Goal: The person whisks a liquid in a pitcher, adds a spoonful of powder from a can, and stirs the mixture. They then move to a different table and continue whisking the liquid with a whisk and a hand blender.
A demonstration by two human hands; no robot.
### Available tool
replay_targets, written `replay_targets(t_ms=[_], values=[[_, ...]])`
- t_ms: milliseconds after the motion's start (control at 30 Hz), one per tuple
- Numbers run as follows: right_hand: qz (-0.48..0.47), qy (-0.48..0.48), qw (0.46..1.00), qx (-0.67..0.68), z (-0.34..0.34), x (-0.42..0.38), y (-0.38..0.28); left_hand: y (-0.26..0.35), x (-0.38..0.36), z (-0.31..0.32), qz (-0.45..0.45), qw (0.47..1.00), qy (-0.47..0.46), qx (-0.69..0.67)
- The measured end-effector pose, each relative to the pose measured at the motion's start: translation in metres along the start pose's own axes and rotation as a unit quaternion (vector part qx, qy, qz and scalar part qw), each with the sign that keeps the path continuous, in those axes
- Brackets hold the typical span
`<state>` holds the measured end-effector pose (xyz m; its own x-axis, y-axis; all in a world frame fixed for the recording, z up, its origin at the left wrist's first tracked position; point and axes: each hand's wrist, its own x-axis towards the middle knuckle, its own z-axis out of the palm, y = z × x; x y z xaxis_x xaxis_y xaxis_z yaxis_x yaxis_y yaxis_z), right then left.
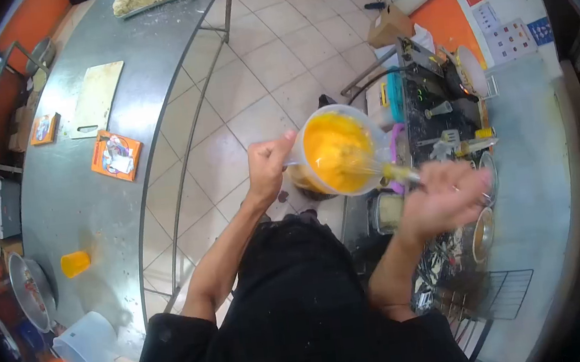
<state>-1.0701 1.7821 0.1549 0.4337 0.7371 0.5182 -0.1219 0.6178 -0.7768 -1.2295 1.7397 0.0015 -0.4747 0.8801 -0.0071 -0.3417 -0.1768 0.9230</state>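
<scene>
Looking down past a black-clad torso onto a long steel counter (pixel 84 197) on the left and a tiled floor in the middle. On the counter: a pale cutting board (pixel 96 98) far, an orange packet (pixel 116 155) nearer, a small orange cup (pixel 75 263), a metal bowl (pixel 31 290) at the near left edge, and a clear measuring jug (pixel 85 345) lying near. A cluttered dark work surface (pixel 439 110) sits right.

Centre: a clear plastic jug (pixel 338 151) of yellow batter, tilted toward the camera, held above the floor. Left hand (pixel 268 166) has its fingers curled tight around the jug's handle. Right hand (pixel 447 195) is blurred, just right of the jug, fingers closed around a whisk (pixel 382 169) whose wires sit in the batter; exact finger placement cannot be told.
</scene>
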Motion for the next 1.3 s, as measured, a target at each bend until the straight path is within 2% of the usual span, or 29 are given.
replay_targets(t_ms=[33,100,167,233,267,300,367,433,500,567,633,700,733,833,900,967,1000,1033,1100,1200,1233,1300], values=[[0.001,0.003,1.0,-0.005,0.002,-0.007,0.012,0.003,0.003,0.006,0.002,1.0,0.002,-0.004],[0.083,-0.105,0.99,-0.046,0.006,-0.022,0.031,0.003,0.004,0.012,0.005,1.0,0.0,-0.008],[0.053,-0.09,0.993,-0.048,-0.004,-0.009,0.016,-0.001,0.006,0.014,0.016,0.999,-0.022,0.021],[0.024,-0.031,0.998,0.057,-0.008,0.004,-0.002,-0.004,0.008,0.014,0.006,1.0,-0.03,-0.002],[-0.001,0.005,1.0,-0.014,-0.014,0.004,0.021,-0.006,0.008,0.013,0.001,0.999,-0.035,-0.027],[-0.002,0.008,1.0,-0.015,-0.018,0.0,0.026,-0.006,0.009,0.015,0.001,0.999,-0.038,-0.026],[0.086,-0.087,0.992,-0.017,-0.02,-0.006,0.029,-0.003,0.012,0.024,0.021,0.997,-0.055,0.041],[0.055,-0.039,0.997,0.022,-0.019,0.006,-0.003,-0.002,0.012,0.024,0.002,0.999,-0.052,0.015],[0.019,0.024,0.999,0.014,-0.025,0.012,0.005,-0.001,0.007,0.025,-0.026,0.998,-0.052,-0.008],[0.098,-0.065,0.993,-0.026,-0.018,-0.009,0.035,0.003,0.008,0.03,-0.01,0.998,-0.054,0.011],[0.108,-0.068,0.992,-0.02,-0.019,-0.004,0.015,-0.002,0.009,0.032,-0.011,0.998,-0.056,0.008],[0.072,-0.017,0.997,0.014,-0.028,0.007,-0.009,-0.004,0.008,0.03,-0.016,0.998,-0.053,0.008],[0.04,0.013,0.999,-0.024,-0.027,0.011,-0.008,-0.006,0.006,0.029,-0.026,0.998,-0.058,0.004],[0.086,-0.032,0.993,-0.069,-0.023,-0.012,0.032,-0.018,0.009,0.029,-0.019,0.997,-0.07,0.027],[0.102,-0.043,0.993,-0.035,-0.025,0.001,0.012,-0.016,0.01,0.031,-0.006,0.996,-0.073,0.05],[0.062,0.025,0.998,0.014,-0.028,0.015,-0.006,-0.005,0.005,0.033,-0.017,0.999,-0.049,0.013],[0.001,0.053,0.998,-0.044,-0.033,0.012,0.012,-0.006,0.005,0.033,-0.034,0.997,-0.061,-0.02],[-0.061,0.025,0.988,-0.137,-0.035,0.001,0.039,-0.008,0.005,0.034,-0.033,0.996,-0.075,-0.024],[0.108,-0.036,0.993,-0.012,-0.026,-0.01,0.031,-0.01,0.008,0.034,-0.019,0.997,-0.064,0.035],[0.075,-0.001,0.996,0.051,-0.026,0.001,0.006,-0.01,0.007,0.028,-0.026,0.998,-0.059,0.023],[0.076,0.003,0.996,0.046,-0.028,0.0,0.016,-0.011,0.003,0.026,-0.034,0.998,-0.05,0.018],[0.038,-0.039,0.996,-0.074,-0.028,-0.002,0.043,-0.009,0.002,0.026,-0.026,0.998,-0.055,0.016]])
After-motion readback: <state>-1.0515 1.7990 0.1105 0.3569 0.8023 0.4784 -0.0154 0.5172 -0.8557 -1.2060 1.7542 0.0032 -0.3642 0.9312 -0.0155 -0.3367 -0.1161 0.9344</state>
